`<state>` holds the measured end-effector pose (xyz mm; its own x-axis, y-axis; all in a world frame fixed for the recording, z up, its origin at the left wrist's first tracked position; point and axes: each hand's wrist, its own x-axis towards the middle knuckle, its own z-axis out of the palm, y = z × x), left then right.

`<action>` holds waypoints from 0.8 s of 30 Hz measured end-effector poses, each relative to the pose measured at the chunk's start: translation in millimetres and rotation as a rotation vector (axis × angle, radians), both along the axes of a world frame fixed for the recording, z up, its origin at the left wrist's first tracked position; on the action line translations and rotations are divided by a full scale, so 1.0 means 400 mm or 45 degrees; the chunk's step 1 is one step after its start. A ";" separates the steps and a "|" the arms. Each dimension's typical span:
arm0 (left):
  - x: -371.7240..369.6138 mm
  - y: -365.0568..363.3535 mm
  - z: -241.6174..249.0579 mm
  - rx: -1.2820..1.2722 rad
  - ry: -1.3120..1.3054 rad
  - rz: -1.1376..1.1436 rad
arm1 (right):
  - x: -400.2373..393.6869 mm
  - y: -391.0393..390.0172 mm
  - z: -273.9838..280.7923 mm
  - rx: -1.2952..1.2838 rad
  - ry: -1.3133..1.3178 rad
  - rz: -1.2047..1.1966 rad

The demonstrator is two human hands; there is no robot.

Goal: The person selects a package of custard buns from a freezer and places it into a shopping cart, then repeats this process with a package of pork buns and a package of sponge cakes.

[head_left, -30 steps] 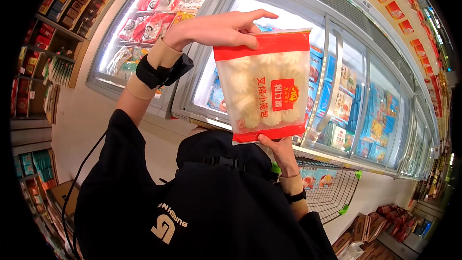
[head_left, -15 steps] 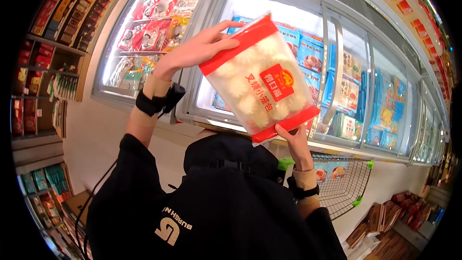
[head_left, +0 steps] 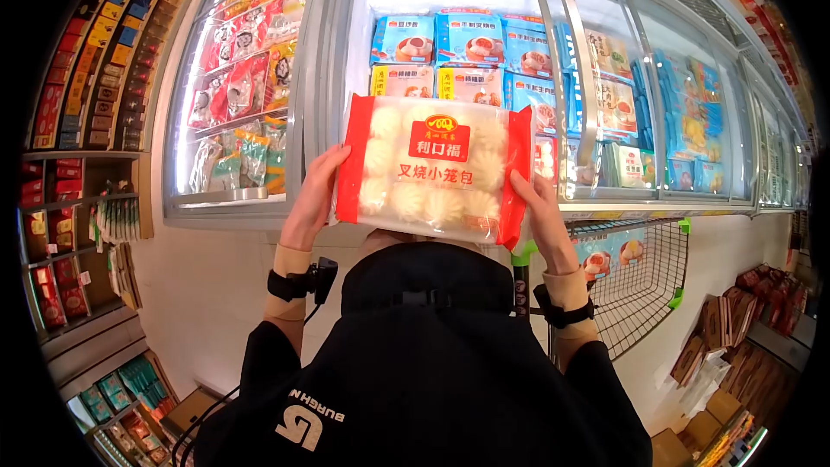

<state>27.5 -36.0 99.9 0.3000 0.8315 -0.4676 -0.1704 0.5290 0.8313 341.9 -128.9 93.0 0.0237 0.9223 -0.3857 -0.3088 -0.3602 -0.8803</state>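
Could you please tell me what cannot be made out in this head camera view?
- Back of the bun bag: turned away.
- Left hand and right hand fingertips: hidden behind the bag.
- Cart contents: partly hidden by the right arm.
- Freezer price labels: too small.

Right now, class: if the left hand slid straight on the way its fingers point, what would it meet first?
Probably the open freezer's frame beyond the bun bag that the left hand grips; depth is unclear.
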 end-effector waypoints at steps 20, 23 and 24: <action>-0.418 -0.536 -0.013 0.149 -0.016 0.337 | -0.387 -0.300 0.029 -0.027 -0.112 0.337; -0.479 -0.646 -0.048 0.126 -0.018 0.324 | -0.445 -0.402 0.023 -0.030 -0.130 0.360; -0.494 -0.672 -0.061 0.112 -0.018 0.295 | -0.456 -0.431 0.016 -0.051 -0.141 0.358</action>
